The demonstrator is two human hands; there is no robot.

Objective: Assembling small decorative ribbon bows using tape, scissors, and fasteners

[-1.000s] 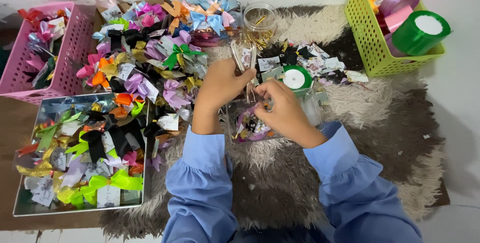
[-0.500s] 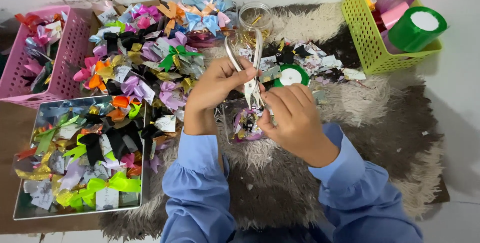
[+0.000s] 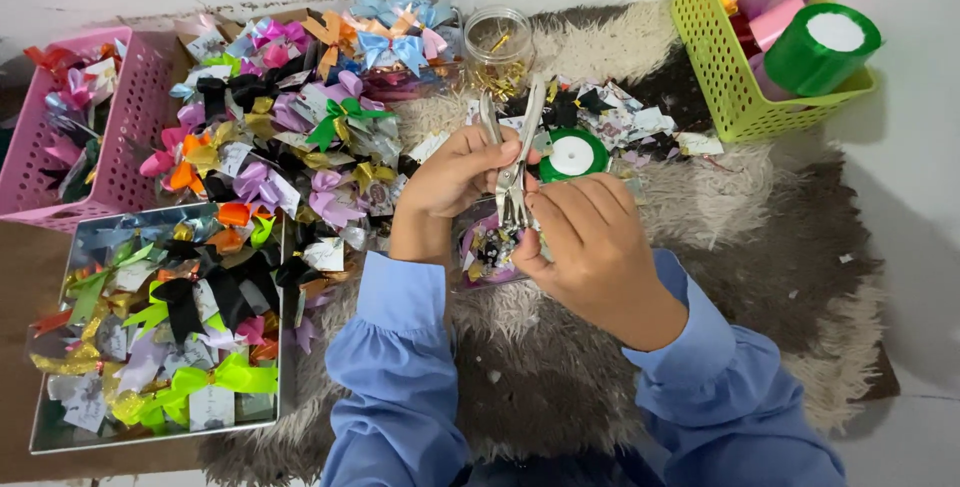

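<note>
Left grip: my left hand (image 3: 455,182) is clamped on the handles of the metal scissors (image 3: 512,162), blades pointing down.
Right grip: my right hand (image 3: 590,247) pinches something small at the blade tips; I cannot tell what.
Work spot: just under both grips, above the shaggy rug (image 3: 700,207).
Risk: the blades sit close to my right fingertips (image 3: 535,209); a hasty snip could nick them.
Risk: the piece may drop into the pile of ribbon bows (image 3: 290,137) beside my left grip.

A single camera, worn on the person's head, looked steeply down and slightly forward over both blue sleeves. It sat close: the left hand (image 3: 455,175) and right hand (image 3: 590,237) filled the middle of the frame. The view reached a pale wall at the top, a pink basket (image 3: 120,162) at far left and a green basket (image 3: 725,87) at upper right.
</note>
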